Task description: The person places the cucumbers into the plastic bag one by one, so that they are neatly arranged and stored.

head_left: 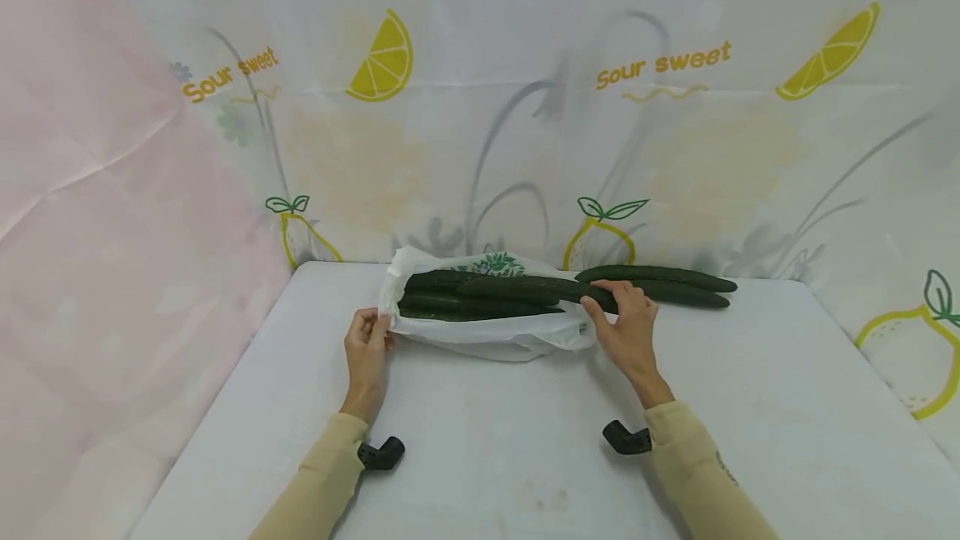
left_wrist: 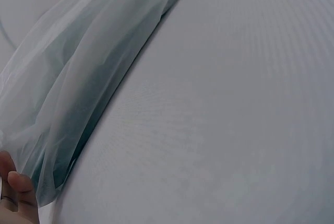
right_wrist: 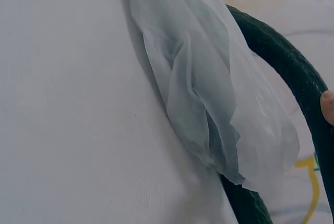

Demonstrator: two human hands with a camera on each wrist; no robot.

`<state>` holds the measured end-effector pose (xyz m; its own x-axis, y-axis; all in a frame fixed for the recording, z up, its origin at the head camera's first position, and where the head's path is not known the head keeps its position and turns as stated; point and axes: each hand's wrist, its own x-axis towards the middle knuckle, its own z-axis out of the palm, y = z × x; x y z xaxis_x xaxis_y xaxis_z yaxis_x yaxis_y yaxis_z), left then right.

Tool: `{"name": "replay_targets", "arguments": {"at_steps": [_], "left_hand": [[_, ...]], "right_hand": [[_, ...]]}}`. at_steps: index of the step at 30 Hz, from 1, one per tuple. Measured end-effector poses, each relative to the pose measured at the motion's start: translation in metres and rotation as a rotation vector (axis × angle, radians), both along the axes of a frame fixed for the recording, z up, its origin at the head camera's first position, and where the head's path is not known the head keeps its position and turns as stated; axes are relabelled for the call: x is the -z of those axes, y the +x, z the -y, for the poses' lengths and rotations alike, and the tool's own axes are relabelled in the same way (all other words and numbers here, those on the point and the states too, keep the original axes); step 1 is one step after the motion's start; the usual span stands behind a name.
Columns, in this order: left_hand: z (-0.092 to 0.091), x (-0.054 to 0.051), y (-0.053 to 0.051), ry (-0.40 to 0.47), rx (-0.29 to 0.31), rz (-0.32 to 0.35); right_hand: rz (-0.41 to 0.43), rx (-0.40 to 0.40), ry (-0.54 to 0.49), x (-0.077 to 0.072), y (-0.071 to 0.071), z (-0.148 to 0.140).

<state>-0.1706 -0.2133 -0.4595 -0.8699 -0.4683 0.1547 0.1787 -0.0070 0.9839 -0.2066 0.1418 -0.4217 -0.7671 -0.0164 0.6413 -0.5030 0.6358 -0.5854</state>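
White table (head_left: 510, 440) — cucumbers (head_left: 450, 307) in bag (head_left: 495, 344) near far edge — lemon-print backdrop (head_left: 480, 48) behind.

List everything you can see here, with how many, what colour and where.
loose cucumbers: 2, dark green, at the back of the table, right of the bag
bagged cucumbers: at least 2, dark green, inside the bag
held cucumber: 1, dark green, over the bag, in the right hand
bag: 1, white with green print, mid-table towards the back
table: 1, white, under everything
printed cloth: at least 1, white and pink with yellow lemons, behind the table
wrist gadgets: 2, black, one at each wrist
sleeves: 2, beige, on the forearms
left hand: 1, pinching the bag's left end
right hand: 1, gripping the held cucumber
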Motion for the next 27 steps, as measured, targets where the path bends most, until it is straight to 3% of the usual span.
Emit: {"name": "replay_targets", "arguments": {"at_steps": [27], "left_hand": [[0.000,-0.001,0.001,0.027,0.015,0.002]], "right_hand": [[0.034,-0.020,0.014,0.005,-0.004,0.028]]}}
